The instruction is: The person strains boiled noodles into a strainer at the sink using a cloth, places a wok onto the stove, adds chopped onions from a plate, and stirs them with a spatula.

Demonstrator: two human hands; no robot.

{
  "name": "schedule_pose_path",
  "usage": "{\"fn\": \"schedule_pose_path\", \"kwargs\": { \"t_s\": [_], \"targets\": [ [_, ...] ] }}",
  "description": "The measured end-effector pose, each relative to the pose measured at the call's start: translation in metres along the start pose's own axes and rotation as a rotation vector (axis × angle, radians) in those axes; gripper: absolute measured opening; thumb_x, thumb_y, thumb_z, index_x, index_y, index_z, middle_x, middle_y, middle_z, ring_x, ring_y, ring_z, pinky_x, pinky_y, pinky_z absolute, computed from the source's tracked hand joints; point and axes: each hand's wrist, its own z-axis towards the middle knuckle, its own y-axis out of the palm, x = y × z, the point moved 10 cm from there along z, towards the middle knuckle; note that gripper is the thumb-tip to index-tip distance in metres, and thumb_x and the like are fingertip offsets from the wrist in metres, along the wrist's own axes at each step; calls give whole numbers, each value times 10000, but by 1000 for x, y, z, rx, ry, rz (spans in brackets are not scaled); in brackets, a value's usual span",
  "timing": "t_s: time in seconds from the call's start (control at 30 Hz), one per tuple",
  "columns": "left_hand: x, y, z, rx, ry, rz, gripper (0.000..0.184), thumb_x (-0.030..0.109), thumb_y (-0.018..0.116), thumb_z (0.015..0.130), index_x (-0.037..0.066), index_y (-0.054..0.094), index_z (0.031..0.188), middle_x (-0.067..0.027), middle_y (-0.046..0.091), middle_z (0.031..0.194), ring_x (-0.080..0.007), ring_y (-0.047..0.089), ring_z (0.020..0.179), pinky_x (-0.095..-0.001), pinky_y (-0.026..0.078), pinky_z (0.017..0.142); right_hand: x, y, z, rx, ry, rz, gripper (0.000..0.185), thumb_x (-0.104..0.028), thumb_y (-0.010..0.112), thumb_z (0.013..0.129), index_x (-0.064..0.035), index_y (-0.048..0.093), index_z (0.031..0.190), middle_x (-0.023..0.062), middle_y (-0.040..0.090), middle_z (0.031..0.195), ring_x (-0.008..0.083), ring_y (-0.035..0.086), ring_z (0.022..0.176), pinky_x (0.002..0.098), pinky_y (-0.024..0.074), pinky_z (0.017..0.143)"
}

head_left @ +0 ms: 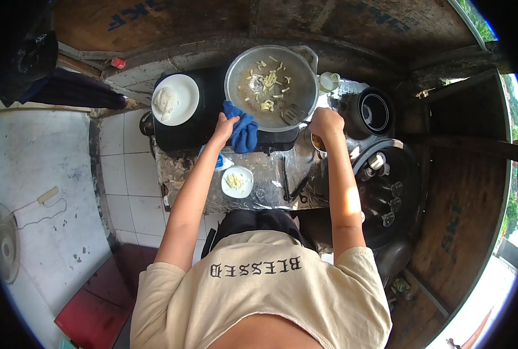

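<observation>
A large metal wok sits on the black stove, with pale sliced pieces scattered over its bottom. My left hand is closed on a blue cloth, which is pressed against the wok's near left rim. My right hand grips the handle of a slotted turner. Its dark slotted head rests inside the wok at the near right, beside the pieces. A white plate with a white mound of food lies left of the wok. Nearer me is a small white plate of chopped pale bits.
The black stove stands on a worn counter. Right of the wok are a bottle and a dark pot. Further near right, a black basin holds several glasses. Dark scissors lie close to the counter's front edge.
</observation>
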Motion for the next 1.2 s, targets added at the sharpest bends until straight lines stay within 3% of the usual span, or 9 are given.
{"fn": "schedule_pose_path", "kwargs": {
  "t_s": [0.1, 0.3, 0.4, 0.5, 0.7, 0.87, 1.0, 1.1, 1.2],
  "targets": [
    [-2, 0, 1, 11, 6, -16, 514, 240, 578, 775, -63, 383, 1141, -195, 500, 1137, -251, 484, 1076, -317, 357, 918, -15, 45, 22, -119, -18, 174, 270, -110, 564, 704, -63, 667, 950, 146, 647, 961, 295, 622, 913, 365, 496, 790],
    [3, -2, -1, 17, -7, 31, 528, 242, 583, 774, -57, 383, 1160, -197, 498, 1148, -255, 483, 1081, -317, 357, 917, -23, 39, 57, 319, -64, 644, 316, -125, 584, 704, -178, 671, 1003, 146, 645, 941, 311, 613, 896, 360, 490, 798],
    [0, -1, -3, 14, -2, 8, 528, 238, 587, 771, -59, 388, 1159, -193, 500, 1145, -248, 482, 1080, -313, 359, 915, -24, 38, 66, 287, -17, 537, 311, -127, 602, 689, -175, 677, 987, 138, 647, 944, 300, 619, 896, 368, 490, 798],
    [6, 0, -5, 1, -5, -10, 531, 229, 581, 773, -68, 378, 1163, -193, 496, 1151, -245, 481, 1081, -311, 358, 918, -26, 55, 68, 100, -62, 382, 344, -164, 633, 642, -146, 679, 982, 149, 649, 924, 310, 625, 857, 361, 493, 783],
    [4, 0, -2, 10, 12, -8, 519, 227, 579, 771, -71, 381, 1147, -194, 495, 1149, -247, 484, 1074, -311, 359, 917, -9, 25, 44, 217, 53, 163, 208, -112, 586, 699, -73, 684, 878, 173, 639, 963, 304, 619, 917, 368, 501, 780],
    [8, -2, -6, 22, -17, 32, 509, 224, 578, 773, -69, 384, 1142, -194, 497, 1145, -249, 485, 1074, -311, 361, 916, -2, 39, 54, -51, 2, 155, 252, -120, 602, 692, -150, 691, 926, 126, 652, 949, 271, 628, 896, 350, 495, 785],
    [2, 2, -3, -16, -21, 22, 494, 218, 563, 803, -40, 370, 1177, -163, 497, 1150, -220, 480, 1080, -304, 358, 929, 6, 9, 45, 176, 176, 38, 313, -97, 586, 697, -244, 687, 953, 99, 653, 958, 285, 620, 920, 352, 496, 789],
    [0, 1, -2, -6, -12, 9, 498, 221, 567, 793, -49, 375, 1163, -173, 498, 1145, -230, 482, 1076, -307, 361, 922, -13, 10, 55, 315, -77, 154, 176, -109, 581, 707, -108, 693, 842, 137, 658, 872, 297, 643, 833, 362, 522, 699],
    [-5, -3, 5, 21, 1, 10, 505, 223, 571, 783, -59, 378, 1155, -185, 496, 1145, -237, 480, 1079, -310, 361, 919, -6, -3, 40, 359, -110, 153, 147, -94, 574, 699, -100, 690, 789, 142, 656, 815, 308, 646, 783, 376, 523, 668]
  ]
}}
